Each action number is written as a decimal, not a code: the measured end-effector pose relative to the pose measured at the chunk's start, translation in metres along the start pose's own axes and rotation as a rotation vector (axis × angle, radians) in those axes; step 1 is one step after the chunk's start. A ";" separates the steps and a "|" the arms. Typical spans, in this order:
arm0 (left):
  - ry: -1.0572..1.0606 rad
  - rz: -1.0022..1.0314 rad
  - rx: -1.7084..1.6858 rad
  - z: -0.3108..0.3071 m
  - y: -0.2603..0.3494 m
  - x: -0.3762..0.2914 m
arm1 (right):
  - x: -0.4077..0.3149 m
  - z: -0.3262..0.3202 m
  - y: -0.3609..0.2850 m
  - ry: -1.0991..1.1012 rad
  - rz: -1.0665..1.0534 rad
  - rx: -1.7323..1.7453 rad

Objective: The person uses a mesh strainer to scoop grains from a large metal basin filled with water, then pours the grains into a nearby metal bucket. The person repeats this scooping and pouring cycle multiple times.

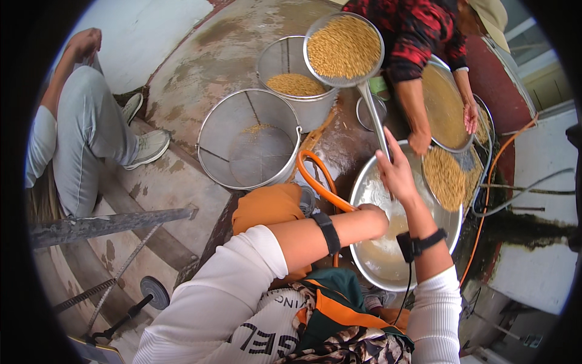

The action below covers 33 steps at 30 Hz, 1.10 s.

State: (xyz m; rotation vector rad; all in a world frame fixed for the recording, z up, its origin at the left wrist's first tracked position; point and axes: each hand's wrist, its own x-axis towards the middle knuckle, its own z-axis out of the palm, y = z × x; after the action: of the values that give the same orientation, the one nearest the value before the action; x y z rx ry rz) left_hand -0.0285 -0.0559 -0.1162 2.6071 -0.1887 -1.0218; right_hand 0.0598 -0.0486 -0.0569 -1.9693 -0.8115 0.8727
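Observation:
My right hand [399, 176] is around the metal handle [374, 117] of a round strainer ladle, with the index finger stretched along it. Wet golden grain [344, 47] fills the ladle's mesh bowl, which is raised near the rim of the rear metal bucket. My left hand [373, 220] grips the end of an orange hose [328, 193] over a wide metal basin [363, 261]; its fingers are partly hidden. Cloudy water lies in the basin. A near metal bucket [248, 136] holds a little grain at its bottom. The rear bucket [309, 111] contains a larger heap of grain [295, 85].
A co-worker's hand [419, 142] reaches to the basin's far rim, beside a strainer of grain [444, 177]. Their other hand [470, 117] is over a pan of cloudy water [443, 104]. At left, another person's legs [84, 132] rest on steps beside a metal rail [113, 220].

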 end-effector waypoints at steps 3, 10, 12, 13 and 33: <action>-0.122 -0.027 0.052 0.001 0.005 0.014 | 0.060 0.028 0.001 0.092 -0.150 -0.268; -0.185 -0.081 -0.025 0.000 0.002 0.021 | 0.107 0.057 0.028 0.038 -0.274 -0.620; -0.159 -0.056 -0.030 -0.001 0.002 0.014 | 0.105 0.049 0.026 0.092 -0.362 -0.475; -0.148 -0.048 -0.022 -0.003 0.001 0.011 | 0.101 0.043 0.022 0.073 -0.336 -0.346; 0.128 0.003 -0.037 -0.035 -0.004 -0.024 | -0.275 -0.097 0.080 0.599 0.198 0.825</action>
State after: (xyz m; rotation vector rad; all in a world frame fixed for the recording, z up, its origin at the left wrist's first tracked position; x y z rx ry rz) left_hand -0.0223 -0.0370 -0.0786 2.6272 -0.1410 -0.8461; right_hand 0.0033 -0.3411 -0.0073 -1.4295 0.1047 0.5358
